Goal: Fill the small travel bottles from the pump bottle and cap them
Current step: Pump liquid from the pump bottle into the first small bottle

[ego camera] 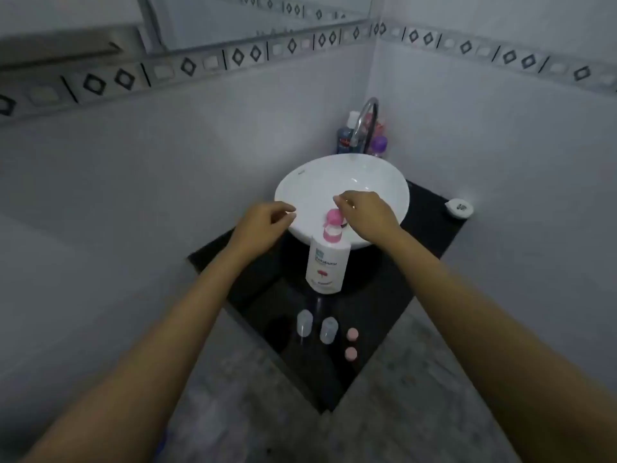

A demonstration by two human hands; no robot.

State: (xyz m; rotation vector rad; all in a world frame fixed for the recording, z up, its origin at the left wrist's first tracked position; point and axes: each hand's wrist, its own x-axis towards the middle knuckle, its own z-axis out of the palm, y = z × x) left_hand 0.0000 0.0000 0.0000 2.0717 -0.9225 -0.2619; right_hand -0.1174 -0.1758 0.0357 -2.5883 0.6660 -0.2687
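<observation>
**Both hands over the pump bottle at the sink**

Both bare forearms reach up from the lower corners of the frame toward its centre. The right hand [362,212] hangs palm down just right of the pink pump head [334,217], fingers bent and loosely gathered, gripping nothing; whether it touches the pump is hard to tell. The left hand [263,222] hovers left of the pump, fingers curled inward, thumb near the forefinger, and it too holds nothing.

The white pump bottle [326,267] stands on the black counter [384,295], right against the front of the white basin [320,185]. Below it in the frame stand two clear travel bottles, uncapped: one to the left [304,324] and one just right of it [329,330]. Two pink caps [352,334] [351,354] lie on the counter to their right, one below the other.

Behind the basin, in the tiled corner, rises a chrome tap [365,123] with several toiletry bottles [345,138] crowded around it; their labels are blurred. A small white round object [460,208] sits at the counter's right corner, too indistinct to name. The right hand covers part of the pump's spout.
</observation>
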